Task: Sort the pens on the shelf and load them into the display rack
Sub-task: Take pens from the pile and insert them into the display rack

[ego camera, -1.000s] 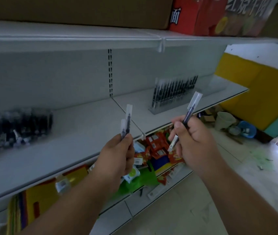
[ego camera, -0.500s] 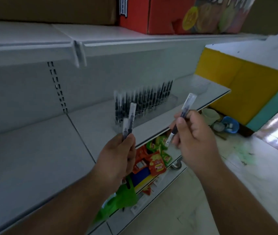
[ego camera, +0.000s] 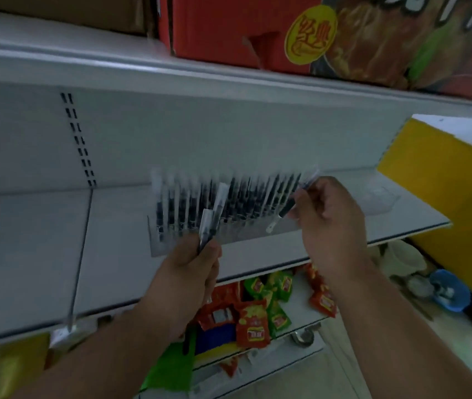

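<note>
A clear display rack (ego camera: pixel 160 249) stands on the grey shelf (ego camera: pixel 33 254), filled with several upright black pens with clear caps (ego camera: pixel 240 197). My left hand (ego camera: pixel 191 269) grips two such pens (ego camera: pixel 213 217) upright, just in front of the rack's left part. My right hand (ego camera: pixel 329 223) pinches one pen (ego camera: pixel 285 210) held at a slant, cap up to the right, its tip low over the rack's right part. The frame is blurred by motion.
A red carton (ego camera: pixel 229 30) and a brown box (ego camera: pixel 70 10) sit on the shelf above. Red and green snack packets (ego camera: pixel 253 321) fill the shelf below. A yellow wall panel (ego camera: pixel 444 174) and a blue item on the floor (ego camera: pixel 449 289) lie to the right.
The view has swung right and closer, so the rack now sits directly behind both hands. My right hand has reached up to the rack's right part with its pen; the left keeps its two pens.
</note>
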Tool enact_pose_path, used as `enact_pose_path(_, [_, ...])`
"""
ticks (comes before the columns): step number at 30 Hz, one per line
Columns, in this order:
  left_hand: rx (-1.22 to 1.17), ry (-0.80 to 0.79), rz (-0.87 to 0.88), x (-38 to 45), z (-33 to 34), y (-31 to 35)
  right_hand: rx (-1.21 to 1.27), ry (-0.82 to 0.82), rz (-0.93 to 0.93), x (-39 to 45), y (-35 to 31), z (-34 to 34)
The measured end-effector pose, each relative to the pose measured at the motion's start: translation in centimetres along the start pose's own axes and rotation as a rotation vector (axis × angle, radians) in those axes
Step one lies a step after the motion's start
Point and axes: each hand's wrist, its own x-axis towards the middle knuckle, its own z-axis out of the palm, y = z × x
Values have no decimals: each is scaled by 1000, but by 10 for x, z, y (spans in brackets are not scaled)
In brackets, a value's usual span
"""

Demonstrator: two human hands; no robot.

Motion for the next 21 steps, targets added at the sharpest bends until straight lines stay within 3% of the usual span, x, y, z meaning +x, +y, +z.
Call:
enact_pose_path(6, [-207,210,-15,-2,42,-23,42,-161,-139,54,34,6])
enact_pose_path(9, [-167,291,0,-10,56,-32,16,-236,-206,65,44,10])
enact_pose_path(12, [-230,311,-9,-12,67,-34,35,-275,-241,71,47,13])
enact_pose_path(16, [-146,325,-5,-17,82,-33,61,-273,-248,71,49,16])
enact_pose_path(21, [-256,352,-16,-25,83,-35,19,-304,-277,78,47,20])
